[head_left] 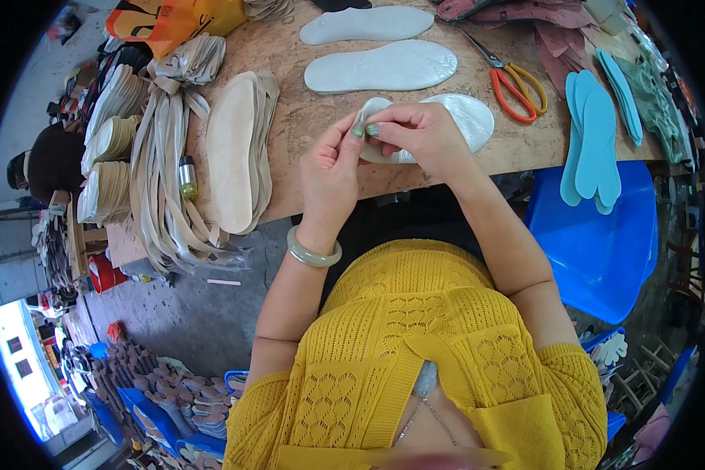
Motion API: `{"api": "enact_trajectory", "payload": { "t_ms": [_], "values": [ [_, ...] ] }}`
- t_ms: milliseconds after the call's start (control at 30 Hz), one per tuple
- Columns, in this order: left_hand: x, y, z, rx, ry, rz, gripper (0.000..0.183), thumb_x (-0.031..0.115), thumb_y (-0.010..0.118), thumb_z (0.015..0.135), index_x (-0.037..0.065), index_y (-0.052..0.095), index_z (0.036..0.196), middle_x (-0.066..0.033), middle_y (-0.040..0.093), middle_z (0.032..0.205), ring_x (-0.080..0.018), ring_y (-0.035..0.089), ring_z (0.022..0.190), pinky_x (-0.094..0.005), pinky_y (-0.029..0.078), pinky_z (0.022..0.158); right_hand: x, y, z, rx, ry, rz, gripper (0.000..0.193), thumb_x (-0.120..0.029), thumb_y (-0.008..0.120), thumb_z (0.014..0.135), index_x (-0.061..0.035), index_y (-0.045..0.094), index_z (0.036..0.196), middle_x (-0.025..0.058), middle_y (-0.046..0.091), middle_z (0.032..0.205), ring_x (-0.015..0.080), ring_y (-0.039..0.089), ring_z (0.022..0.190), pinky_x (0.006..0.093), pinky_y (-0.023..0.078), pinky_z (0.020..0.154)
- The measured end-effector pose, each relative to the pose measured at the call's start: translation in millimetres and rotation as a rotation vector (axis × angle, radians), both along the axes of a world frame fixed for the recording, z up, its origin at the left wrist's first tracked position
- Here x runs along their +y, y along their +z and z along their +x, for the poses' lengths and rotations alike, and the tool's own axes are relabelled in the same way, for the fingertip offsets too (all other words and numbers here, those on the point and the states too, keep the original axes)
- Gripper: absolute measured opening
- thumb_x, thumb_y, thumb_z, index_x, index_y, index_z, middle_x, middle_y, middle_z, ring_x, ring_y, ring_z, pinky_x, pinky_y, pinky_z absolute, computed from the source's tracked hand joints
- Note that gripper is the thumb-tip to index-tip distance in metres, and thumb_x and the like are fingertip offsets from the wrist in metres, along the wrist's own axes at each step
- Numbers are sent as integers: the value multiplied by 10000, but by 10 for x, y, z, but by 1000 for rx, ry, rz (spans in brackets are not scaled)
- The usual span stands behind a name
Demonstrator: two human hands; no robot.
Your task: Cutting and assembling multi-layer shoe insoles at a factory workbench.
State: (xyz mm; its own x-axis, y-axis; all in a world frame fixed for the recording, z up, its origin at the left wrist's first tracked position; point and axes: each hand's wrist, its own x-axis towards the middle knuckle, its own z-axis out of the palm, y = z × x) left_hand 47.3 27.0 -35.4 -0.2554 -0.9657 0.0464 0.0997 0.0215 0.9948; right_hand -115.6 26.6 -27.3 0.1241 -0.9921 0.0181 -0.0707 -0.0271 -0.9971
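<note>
Over the near edge of the table, my left hand [333, 168] and my right hand [424, 135] meet fingertip to fingertip. Both are closed in a pinch on a small, thin beige piece [359, 119], mostly hidden by the fingers, so its kind is unclear. Just behind and under my right hand lies a shiny white insole [471, 124]; its middle is covered by the hand. Two more white insoles, a nearer one [380, 67] and a farther one [366, 25], lie flat beyond it. A pale bangle [313, 249] circles my left wrist.
To the left are stacked beige insoles [233, 153], a bundle of beige strips [158, 168] and a small bottle [187, 177]. Orange-handled scissors [517, 90] and light-blue insoles [595, 133] lie right. A blue plastic chair [595, 243] stands below the table's right edge.
</note>
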Motion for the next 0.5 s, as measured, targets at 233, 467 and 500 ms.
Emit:
{"api": "enact_trajectory", "payload": {
  "t_ms": [233,467,500],
  "values": [
    [40,-22,-20,-434,139,-391,278,126,553,958,27,594,1214,-103,693,916,-130,649,756,-284,517,677,50,117,-30,-45,-31,71,181,-85,591,895,15,691,1007,34,669,785,69,599,628,212,500,605],
    [43,-64,-35,-505,146,-570,256,131,551,961,19,603,1184,-124,692,913,-171,670,757,-280,509,658,53,97,-22,-46,-51,74,173,-91,589,896,14,690,990,30,667,778,60,594,616,206,494,582],
    [45,-71,-29,-445,130,-501,245,134,554,961,12,606,1167,-115,695,916,-151,664,767,-273,506,654,49,78,-11,-47,-57,49,168,-91,592,893,14,689,980,25,661,768,57,585,614,205,486,576]
  ]
}}
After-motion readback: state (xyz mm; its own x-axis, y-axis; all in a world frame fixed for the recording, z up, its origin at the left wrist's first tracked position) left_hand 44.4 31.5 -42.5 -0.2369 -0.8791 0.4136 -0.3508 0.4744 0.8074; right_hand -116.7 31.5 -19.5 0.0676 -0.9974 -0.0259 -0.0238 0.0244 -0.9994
